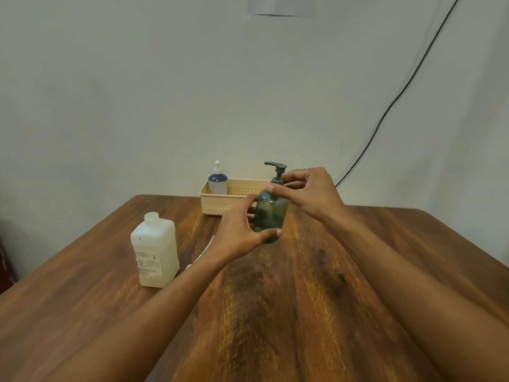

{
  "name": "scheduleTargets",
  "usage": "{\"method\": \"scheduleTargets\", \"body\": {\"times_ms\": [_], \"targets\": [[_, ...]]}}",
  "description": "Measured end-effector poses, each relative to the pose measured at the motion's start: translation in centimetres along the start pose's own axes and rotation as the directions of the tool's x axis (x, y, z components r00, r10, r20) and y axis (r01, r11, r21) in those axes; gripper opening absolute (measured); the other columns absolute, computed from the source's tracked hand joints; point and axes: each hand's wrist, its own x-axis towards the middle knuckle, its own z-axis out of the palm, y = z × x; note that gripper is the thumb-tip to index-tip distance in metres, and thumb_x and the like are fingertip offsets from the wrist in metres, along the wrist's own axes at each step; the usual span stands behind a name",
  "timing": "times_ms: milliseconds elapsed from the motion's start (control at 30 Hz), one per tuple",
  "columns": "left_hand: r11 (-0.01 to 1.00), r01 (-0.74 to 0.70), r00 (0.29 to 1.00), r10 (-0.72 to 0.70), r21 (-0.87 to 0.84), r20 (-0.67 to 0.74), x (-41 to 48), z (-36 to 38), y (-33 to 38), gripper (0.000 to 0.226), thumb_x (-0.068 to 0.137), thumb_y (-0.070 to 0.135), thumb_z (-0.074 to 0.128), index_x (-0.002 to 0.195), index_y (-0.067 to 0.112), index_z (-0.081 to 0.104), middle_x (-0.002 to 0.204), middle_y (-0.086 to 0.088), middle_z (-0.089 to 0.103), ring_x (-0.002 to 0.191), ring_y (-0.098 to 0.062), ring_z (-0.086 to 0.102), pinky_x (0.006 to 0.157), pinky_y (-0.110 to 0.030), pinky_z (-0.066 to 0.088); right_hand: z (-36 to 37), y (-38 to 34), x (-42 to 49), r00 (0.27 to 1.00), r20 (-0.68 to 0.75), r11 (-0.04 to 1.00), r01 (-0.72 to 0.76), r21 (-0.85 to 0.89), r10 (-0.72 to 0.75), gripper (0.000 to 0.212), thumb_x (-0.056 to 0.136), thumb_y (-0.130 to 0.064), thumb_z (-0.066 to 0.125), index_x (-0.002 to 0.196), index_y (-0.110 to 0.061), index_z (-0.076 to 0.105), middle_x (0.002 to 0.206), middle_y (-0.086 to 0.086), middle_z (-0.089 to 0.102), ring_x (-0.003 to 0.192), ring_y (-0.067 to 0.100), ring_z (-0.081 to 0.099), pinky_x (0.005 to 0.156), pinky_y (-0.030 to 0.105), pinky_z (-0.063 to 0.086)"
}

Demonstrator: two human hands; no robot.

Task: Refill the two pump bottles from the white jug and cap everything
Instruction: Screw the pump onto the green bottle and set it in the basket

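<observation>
A dark green pump bottle point(268, 215) is held upright just above the wooden table point(316, 285), near its far middle. My left hand point(242, 230) grips the bottle's body from the left. My right hand point(305, 193) pinches the collar under its dark pump head. The white jug point(154, 250) stands to the left on the table with its white cap on. A second pump bottle point(217, 180), blue and white with a white pump, stands in the left end of a beige basket point(220, 204).
The perforated basket sits at the table's far edge against the wall. Something thin and white point(203, 250) lies on the table, mostly hidden behind my left forearm. A dark cable point(399, 95) hangs down the wall on the right.
</observation>
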Motion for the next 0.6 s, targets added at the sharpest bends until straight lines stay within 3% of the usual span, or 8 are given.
{"method": "scheduleTargets", "body": {"times_ms": [100, 233, 333, 467, 600], "targets": [[0.999, 0.039, 0.999, -0.039, -0.001, -0.003, 2.5, 0.7, -0.5, 0.076, 0.069, 0.054, 0.090, 0.131, 0.039, 0.049, 0.120, 0.014, 0.063, 0.102, -0.005, 0.065, 0.070, -0.009, 0.045, 0.3, 1.1, 2.2, 0.998, -0.014, 0.998, -0.058, 0.023, 0.058, 0.055, 0.082, -0.040, 0.091, 0.127, -0.009, 0.077, 0.122, 0.004, 0.079, 0.108, 0.019, 0.076, 0.083, 0.041, 0.069], [0.996, 0.083, 0.996, -0.082, 0.025, -0.039, 7.2, 2.0, -0.6, 0.075, 0.071, 0.044, 0.092, 0.133, 0.027, 0.054, 0.128, 0.007, 0.064, 0.106, -0.008, 0.062, 0.075, -0.011, 0.047, 0.4, 2.4, 6.4, 0.997, -0.003, 0.997, -0.079, 0.022, 0.079, 0.037, 0.087, -0.030, 0.089, 0.118, -0.011, 0.081, 0.113, 0.006, 0.081, 0.105, 0.024, 0.078, 0.072, 0.040, 0.070], [0.987, 0.122, 0.992, -0.117, 0.101, -0.056, 11.1, 2.7, -0.6, 0.077, 0.073, 0.042, 0.091, 0.136, 0.019, 0.055, 0.129, 0.000, 0.063, 0.108, -0.012, 0.061, 0.085, -0.022, 0.054, 0.4, 3.2, 9.7, 0.997, -0.019, 0.997, -0.080, -0.010, 0.080, 0.036, 0.087, -0.028, 0.090, 0.117, -0.011, 0.081, 0.104, 0.002, 0.080, 0.096, 0.018, 0.078, 0.066, 0.034, 0.069], [0.982, 0.178, 0.983, -0.174, 0.061, -0.060, 15.8, 3.7, -1.1, 0.070, 0.078, 0.041, 0.088, 0.135, 0.015, 0.057, 0.128, -0.004, 0.065, 0.108, -0.016, 0.063, 0.088, -0.027, 0.054, 0.8, 4.7, 14.2, 0.997, -0.034, 0.995, -0.075, -0.060, 0.073, 0.039, 0.086, -0.028, 0.091, 0.118, -0.009, 0.082, 0.108, 0.008, 0.081, 0.099, 0.023, 0.078, 0.076, 0.046, 0.069], [0.972, 0.235, 0.970, -0.236, -0.028, -0.059, 19.5, 4.4, -2.1, 0.070, 0.080, 0.033, 0.088, 0.139, 0.017, 0.053, 0.134, -0.007, 0.064, 0.117, -0.024, 0.064, 0.095, -0.037, 0.059, 2.1, 6.9, 17.9, 0.998, -0.058, 0.990, -0.046, -0.132, 0.039, 0.040, 0.086, -0.027, 0.090, 0.120, -0.010, 0.081, 0.115, 0.010, 0.081, 0.103, 0.025, 0.077, 0.085, 0.046, 0.068]]}}
